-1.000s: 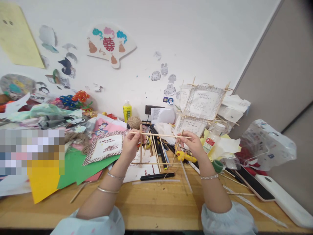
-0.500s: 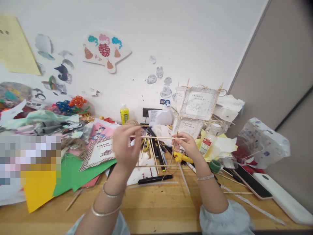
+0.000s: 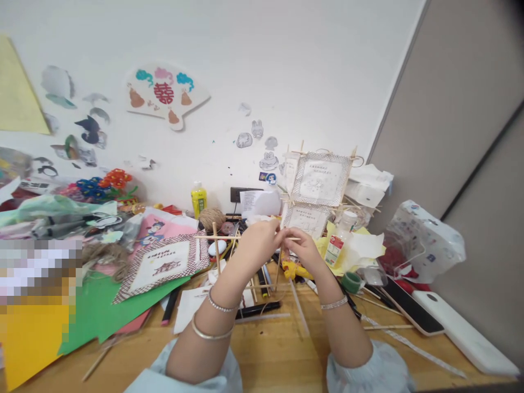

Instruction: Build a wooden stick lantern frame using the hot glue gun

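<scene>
A square frame of thin wooden sticks (image 3: 216, 248) is held up in front of me, its sticks crossing at the corners. My right hand (image 3: 303, 249) pinches it at the upper right corner, where a stick end pokes out. My left hand (image 3: 261, 241) reaches across to the same corner, with fingertips closed against the right fingers. What those left fingers grip is hidden behind the hand. Under the frame lie black markers (image 3: 258, 310) and a yellow glue gun (image 3: 295, 269).
A ball of twine (image 3: 210, 219) and a yellow bottle (image 3: 198, 200) stand by the wall. A stick lantern with paper panels (image 3: 320, 179) is at the back right. Green paper (image 3: 98, 305) lies left; a phone (image 3: 413, 305) and a white power bank-like slab (image 3: 462, 333) lie right.
My left hand has moved from the frame's upper left corner to the upper right one, meeting my right hand. The view has shifted slightly to the right.
</scene>
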Demonstrator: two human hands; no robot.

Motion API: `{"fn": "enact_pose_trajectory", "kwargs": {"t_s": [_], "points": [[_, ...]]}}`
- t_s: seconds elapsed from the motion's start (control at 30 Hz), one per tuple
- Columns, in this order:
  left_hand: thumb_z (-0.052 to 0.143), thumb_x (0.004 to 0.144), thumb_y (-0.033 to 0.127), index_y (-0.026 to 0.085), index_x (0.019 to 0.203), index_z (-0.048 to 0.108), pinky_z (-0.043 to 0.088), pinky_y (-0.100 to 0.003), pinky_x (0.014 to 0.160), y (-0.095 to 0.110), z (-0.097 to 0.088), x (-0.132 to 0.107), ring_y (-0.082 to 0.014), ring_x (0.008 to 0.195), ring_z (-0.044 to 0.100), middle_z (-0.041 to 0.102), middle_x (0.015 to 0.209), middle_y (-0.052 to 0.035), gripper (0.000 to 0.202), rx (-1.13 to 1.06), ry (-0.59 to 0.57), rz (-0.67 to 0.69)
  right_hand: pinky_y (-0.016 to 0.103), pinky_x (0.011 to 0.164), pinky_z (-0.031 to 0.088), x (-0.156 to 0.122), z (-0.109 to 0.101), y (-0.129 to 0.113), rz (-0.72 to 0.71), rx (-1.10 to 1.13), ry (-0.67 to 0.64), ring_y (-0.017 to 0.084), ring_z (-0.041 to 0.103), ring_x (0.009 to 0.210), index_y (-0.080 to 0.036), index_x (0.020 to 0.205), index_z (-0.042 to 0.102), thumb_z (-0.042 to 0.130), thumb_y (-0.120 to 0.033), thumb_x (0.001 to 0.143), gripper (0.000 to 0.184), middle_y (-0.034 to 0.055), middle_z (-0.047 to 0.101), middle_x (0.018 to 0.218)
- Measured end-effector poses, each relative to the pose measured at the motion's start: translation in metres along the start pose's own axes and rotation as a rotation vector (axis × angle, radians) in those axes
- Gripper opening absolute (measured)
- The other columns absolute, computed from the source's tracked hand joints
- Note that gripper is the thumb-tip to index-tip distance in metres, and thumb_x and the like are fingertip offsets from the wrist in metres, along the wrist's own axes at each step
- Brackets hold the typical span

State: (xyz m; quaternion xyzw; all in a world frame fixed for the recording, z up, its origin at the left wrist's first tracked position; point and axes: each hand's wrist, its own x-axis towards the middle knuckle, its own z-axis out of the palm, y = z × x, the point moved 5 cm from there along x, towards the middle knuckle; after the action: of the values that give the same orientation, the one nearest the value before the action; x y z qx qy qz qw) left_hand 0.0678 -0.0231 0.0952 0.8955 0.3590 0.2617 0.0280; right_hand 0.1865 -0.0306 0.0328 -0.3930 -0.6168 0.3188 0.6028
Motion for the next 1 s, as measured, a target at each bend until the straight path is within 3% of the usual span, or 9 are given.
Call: {"fn": "enact_pose_trajectory", "kwargs": {"t_s": [0.27,0.73,1.0], "points": [[0.042,0.088,0.030,0.020,0.104,0.058,0.042,-0.028,0.066,-0.003,-0.006,0.003,-0.0208,0.077,0.062,0.068,0.082,-0.0056,0.024,-0.075,0.060,0.103,0.023,0.045,0.041,-0.001,0.002,0.002,0.045,0.010,-0.003,0.008,0.047,0.045,-0.018,0.082,0.060,0.064,-0.043,0.071,0.027,-0.0020,0.060,0.063],[0.040,0.086,0.019,0.016,0.074,0.059,0.035,-0.023,0.058,0.003,-0.002,0.008,-0.0145,0.062,0.054,0.060,0.065,-0.0029,0.022,-0.151,0.053,0.140,0.023,0.043,0.039,-0.001,0.000,-0.001,0.018,0.002,0.029,0.007,0.046,0.044,-0.019,0.085,0.061,0.066,-0.045,0.070,0.030,-0.0019,0.061,0.064],[0.041,0.086,0.020,0.015,0.072,0.060,0.033,-0.024,0.059,-0.003,0.002,0.013,-0.0138,0.061,0.053,0.061,0.064,-0.0028,0.024,-0.188,0.078,0.126,0.022,0.043,0.040,-0.003,-0.002,0.002,0.088,-0.047,0.052,0.007,0.047,0.043,-0.019,0.092,0.060,0.067,-0.042,0.068,0.035,-0.0016,0.061,0.065]]}}
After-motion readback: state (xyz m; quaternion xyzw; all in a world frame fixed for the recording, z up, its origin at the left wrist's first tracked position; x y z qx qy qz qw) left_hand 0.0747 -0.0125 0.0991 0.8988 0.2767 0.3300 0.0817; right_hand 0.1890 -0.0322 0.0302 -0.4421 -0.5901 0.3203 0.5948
